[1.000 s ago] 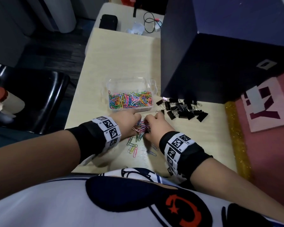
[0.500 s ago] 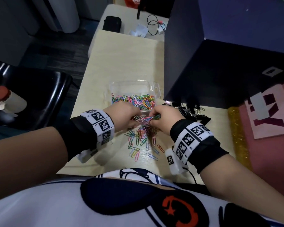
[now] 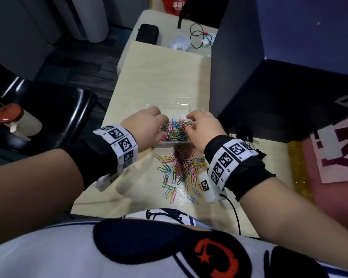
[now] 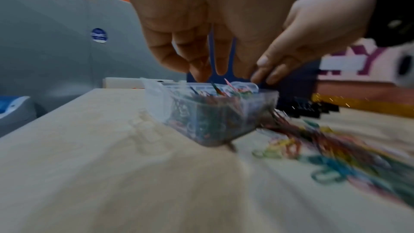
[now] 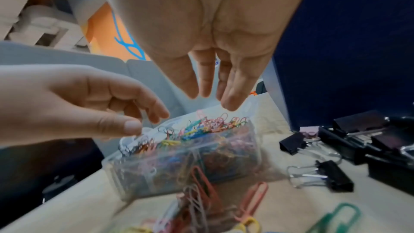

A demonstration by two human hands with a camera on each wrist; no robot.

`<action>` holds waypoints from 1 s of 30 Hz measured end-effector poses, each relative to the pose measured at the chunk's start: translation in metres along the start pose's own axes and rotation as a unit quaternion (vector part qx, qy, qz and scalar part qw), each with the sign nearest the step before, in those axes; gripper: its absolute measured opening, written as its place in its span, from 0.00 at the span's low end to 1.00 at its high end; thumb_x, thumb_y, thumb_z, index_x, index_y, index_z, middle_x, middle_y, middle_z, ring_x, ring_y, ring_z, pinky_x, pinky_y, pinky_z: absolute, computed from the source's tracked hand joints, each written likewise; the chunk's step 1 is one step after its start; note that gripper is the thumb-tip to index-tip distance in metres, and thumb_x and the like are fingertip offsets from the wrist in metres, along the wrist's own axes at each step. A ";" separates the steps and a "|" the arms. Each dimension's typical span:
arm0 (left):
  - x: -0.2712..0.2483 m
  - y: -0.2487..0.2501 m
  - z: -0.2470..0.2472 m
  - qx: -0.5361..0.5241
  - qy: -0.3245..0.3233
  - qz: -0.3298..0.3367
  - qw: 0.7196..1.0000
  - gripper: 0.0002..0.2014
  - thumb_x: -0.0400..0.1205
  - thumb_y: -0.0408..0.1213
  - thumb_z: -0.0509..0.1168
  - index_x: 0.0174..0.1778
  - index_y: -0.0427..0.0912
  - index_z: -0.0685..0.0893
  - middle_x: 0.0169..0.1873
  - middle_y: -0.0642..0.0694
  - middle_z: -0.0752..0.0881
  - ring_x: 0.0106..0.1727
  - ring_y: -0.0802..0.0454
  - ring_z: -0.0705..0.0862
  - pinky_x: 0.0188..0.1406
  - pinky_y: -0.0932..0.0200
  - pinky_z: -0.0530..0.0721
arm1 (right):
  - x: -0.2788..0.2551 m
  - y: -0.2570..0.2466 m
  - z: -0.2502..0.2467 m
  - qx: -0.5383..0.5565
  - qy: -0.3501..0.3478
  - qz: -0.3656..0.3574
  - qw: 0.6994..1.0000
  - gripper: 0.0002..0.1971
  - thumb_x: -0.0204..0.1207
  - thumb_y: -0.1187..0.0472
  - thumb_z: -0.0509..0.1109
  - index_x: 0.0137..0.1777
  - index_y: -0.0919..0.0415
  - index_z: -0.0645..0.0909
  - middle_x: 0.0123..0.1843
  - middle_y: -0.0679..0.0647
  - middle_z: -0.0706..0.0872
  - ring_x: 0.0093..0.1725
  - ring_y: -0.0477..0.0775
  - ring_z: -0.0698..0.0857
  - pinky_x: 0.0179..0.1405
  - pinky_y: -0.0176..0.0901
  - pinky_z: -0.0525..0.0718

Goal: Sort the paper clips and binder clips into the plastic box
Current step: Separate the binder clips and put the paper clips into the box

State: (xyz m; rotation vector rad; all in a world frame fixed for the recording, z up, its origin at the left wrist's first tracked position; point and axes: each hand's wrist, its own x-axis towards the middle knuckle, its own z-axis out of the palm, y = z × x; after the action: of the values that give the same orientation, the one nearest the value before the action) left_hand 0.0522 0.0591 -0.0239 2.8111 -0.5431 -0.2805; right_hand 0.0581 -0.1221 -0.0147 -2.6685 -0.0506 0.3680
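Pale wood table (image 3: pixel 159 77) holds everything you need. Your left hand (image 3: pixel 147 127) and right hand (image 3: pixel 204 127) both hang over the plastic box (image 5: pixel 179 162), fingers loose and holding nothing. More paper clips (image 3: pixel 181 169) lie loose on the table just behind your hands, closer to your body. Both hands are about as near to them. Black binder clips (image 5: pixel 322 174) wait off to the right of the box, nearer your right hand.
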 end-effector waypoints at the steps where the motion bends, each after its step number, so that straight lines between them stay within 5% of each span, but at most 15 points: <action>1: -0.003 0.002 0.003 0.017 -0.001 0.024 1.000 0.21 0.81 0.44 0.62 0.71 0.47 0.76 0.65 0.44 0.78 0.62 0.41 0.80 0.60 0.46 0.80 | -0.002 0.001 0.001 -0.017 0.005 -0.014 1.000 0.16 0.81 0.61 0.62 0.68 0.54 0.77 0.69 0.57 0.76 0.66 0.57 0.79 0.68 0.49 0.76; 6: -0.008 0.008 0.015 0.129 -0.061 0.069 0.987 0.26 0.82 0.44 0.56 0.79 0.52 0.64 0.78 0.52 0.66 0.75 0.47 0.70 0.64 0.45 0.71 | -0.010 0.005 0.016 -0.110 -0.113 -0.138 0.978 0.28 0.76 0.72 0.59 0.77 0.54 0.70 0.80 0.52 0.67 0.78 0.55 0.68 0.77 0.47 0.67; 11: -0.013 -0.002 0.014 0.150 -0.059 0.068 0.985 0.23 0.83 0.48 0.56 0.75 0.51 0.71 0.75 0.54 0.71 0.74 0.48 0.70 0.64 0.46 0.70 | -0.015 0.016 0.011 -0.121 -0.076 -0.119 0.983 0.25 0.75 0.71 0.59 0.72 0.53 0.75 0.76 0.49 0.70 0.74 0.55 0.71 0.72 0.48 0.72; 14: -0.016 0.001 0.010 0.130 -0.012 0.101 0.986 0.20 0.78 0.46 0.57 0.63 0.47 0.82 0.62 0.46 0.82 0.60 0.41 0.81 0.53 0.45 0.77 | -0.023 0.020 0.004 -0.055 -0.020 -0.077 0.995 0.15 0.79 0.65 0.60 0.63 0.53 0.78 0.66 0.54 0.75 0.64 0.56 0.76 0.65 0.47 0.75; 18: -0.021 0.010 0.020 0.086 -0.003 0.205 0.975 0.16 0.75 0.43 0.57 0.51 0.41 0.85 0.44 0.40 0.84 0.41 0.38 0.84 0.36 0.48 0.86 | -0.032 0.032 0.009 -0.093 -0.101 0.010 0.990 0.10 0.79 0.59 0.62 0.59 0.55 0.76 0.63 0.56 0.76 0.58 0.57 0.80 0.62 0.49 0.79; 22: -0.031 0.023 0.035 0.096 -0.130 0.139 0.977 0.26 0.79 0.52 0.61 0.71 0.44 0.72 0.64 0.43 0.76 0.62 0.42 0.79 0.57 0.48 0.83 | -0.048 0.039 0.028 -0.117 -0.129 -0.043 0.984 0.32 0.74 0.44 0.70 0.76 0.52 0.66 0.74 0.54 0.68 0.73 0.58 0.70 0.72 0.53 0.72; 25: -0.037 0.021 0.043 0.141 -0.179 0.103 0.968 0.42 0.72 0.64 0.66 0.76 0.46 0.62 0.64 0.44 0.71 0.68 0.44 0.72 0.64 0.46 0.79 | -0.062 0.037 0.041 -0.171 -0.166 -0.098 0.966 0.49 0.66 0.36 0.74 0.82 0.45 0.52 0.81 0.49 0.59 0.78 0.58 0.60 0.74 0.57 0.68; 30: -0.031 0.022 0.049 0.121 -0.154 0.077 0.978 0.26 0.79 0.55 0.63 0.68 0.43 0.72 0.61 0.42 0.74 0.65 0.42 0.75 0.62 0.48 0.79 | -0.064 0.041 0.052 -0.142 -0.123 -0.100 0.977 0.31 0.76 0.49 0.69 0.78 0.49 0.64 0.74 0.53 0.68 0.72 0.60 0.65 0.72 0.54 0.71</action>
State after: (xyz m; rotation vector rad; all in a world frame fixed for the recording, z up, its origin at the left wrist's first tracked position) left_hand 0.0047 0.0408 -0.0592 2.9510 -0.9156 -0.6669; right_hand -0.0180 -0.1437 -0.0615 -2.8440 -0.4758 0.6656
